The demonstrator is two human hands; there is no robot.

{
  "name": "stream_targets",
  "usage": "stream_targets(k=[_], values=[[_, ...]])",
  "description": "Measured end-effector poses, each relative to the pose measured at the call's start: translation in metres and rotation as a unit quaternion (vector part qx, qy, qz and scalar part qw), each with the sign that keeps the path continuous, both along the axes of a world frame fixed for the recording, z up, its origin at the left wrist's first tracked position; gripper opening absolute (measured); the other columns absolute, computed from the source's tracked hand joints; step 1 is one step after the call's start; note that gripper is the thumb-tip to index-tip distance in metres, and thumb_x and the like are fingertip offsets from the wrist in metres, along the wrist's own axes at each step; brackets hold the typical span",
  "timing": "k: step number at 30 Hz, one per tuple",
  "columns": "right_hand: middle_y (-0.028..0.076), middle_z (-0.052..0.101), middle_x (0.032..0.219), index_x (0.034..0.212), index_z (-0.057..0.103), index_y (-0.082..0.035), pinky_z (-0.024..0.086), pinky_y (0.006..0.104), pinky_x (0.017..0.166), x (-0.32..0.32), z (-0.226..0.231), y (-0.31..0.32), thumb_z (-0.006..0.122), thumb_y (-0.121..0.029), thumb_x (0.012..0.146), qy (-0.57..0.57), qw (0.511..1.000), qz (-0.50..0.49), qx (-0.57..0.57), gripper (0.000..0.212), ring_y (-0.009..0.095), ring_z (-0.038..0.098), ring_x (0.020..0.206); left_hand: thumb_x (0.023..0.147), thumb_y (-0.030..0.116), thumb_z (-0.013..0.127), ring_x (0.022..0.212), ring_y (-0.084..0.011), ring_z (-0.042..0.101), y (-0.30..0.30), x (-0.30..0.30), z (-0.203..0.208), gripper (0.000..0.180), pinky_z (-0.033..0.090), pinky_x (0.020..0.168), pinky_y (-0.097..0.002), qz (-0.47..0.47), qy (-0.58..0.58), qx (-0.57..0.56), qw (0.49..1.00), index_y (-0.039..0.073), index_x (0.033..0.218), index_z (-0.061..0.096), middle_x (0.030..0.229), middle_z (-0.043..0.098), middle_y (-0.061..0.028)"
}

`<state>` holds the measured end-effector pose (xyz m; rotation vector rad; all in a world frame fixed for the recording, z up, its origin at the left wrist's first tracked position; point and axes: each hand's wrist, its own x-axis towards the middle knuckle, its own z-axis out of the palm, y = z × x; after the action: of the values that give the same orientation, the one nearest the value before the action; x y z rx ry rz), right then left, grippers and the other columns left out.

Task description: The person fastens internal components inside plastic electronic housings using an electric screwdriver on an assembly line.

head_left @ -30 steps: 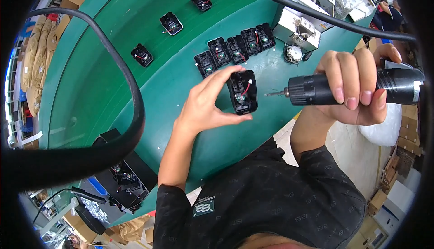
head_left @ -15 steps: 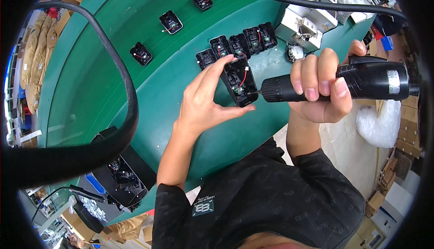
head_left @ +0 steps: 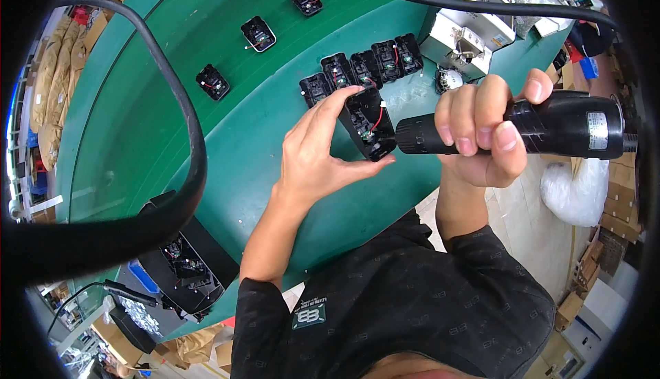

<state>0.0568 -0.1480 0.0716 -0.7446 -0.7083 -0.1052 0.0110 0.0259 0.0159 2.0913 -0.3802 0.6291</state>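
Between the thumb and fingers of my left hand (head_left: 307, 150) is a black plastic housing (head_left: 361, 114), tilted with its open side toward the right. A red wire with a white connector and a small green board show inside it. My right hand (head_left: 485, 124) wraps round a black electric screwdriver (head_left: 570, 130), thumb extended along its top. The screwdriver lies nearly level, its nose close against the housing's lower right edge. Its bit is mostly hidden there, so I cannot tell what it touches.
Several similar housings (head_left: 366, 68) stand in a row beyond my left hand. More housings (head_left: 258, 34) are spaced along the green strip behind. A white-and-metal machine (head_left: 462, 45) stands at the far right, a black bin of parts (head_left: 189, 269) at lower left. Thick black cables (head_left: 196, 124) cross the view.
The housing has shifted slightly right and turned, while the screwdriver has moved slightly left. The gap between them has narrowed, and the bit that showed earlier is now mostly hidden.
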Motion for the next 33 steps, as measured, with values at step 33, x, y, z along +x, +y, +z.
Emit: stream_targets(k=[33], values=[[0.003, 0.046, 0.069, 0.137, 0.027, 0.0, 0.045, 0.0309, 0.057, 0.016, -0.025, -0.078, 0.058, -0.01, 0.084, 0.074, 0.981, -0.181, -0.011, 0.063, 0.012, 0.047, 0.055, 0.077, 0.008, 0.074, 0.105, -0.0219, 0.056, 0.227, -0.248, -0.003, 0.065, 0.045, 0.094, -0.0331, 0.48, 0.18, 0.004, 0.859, -0.005, 0.13, 0.038, 0.115, 0.054, -0.0153]])
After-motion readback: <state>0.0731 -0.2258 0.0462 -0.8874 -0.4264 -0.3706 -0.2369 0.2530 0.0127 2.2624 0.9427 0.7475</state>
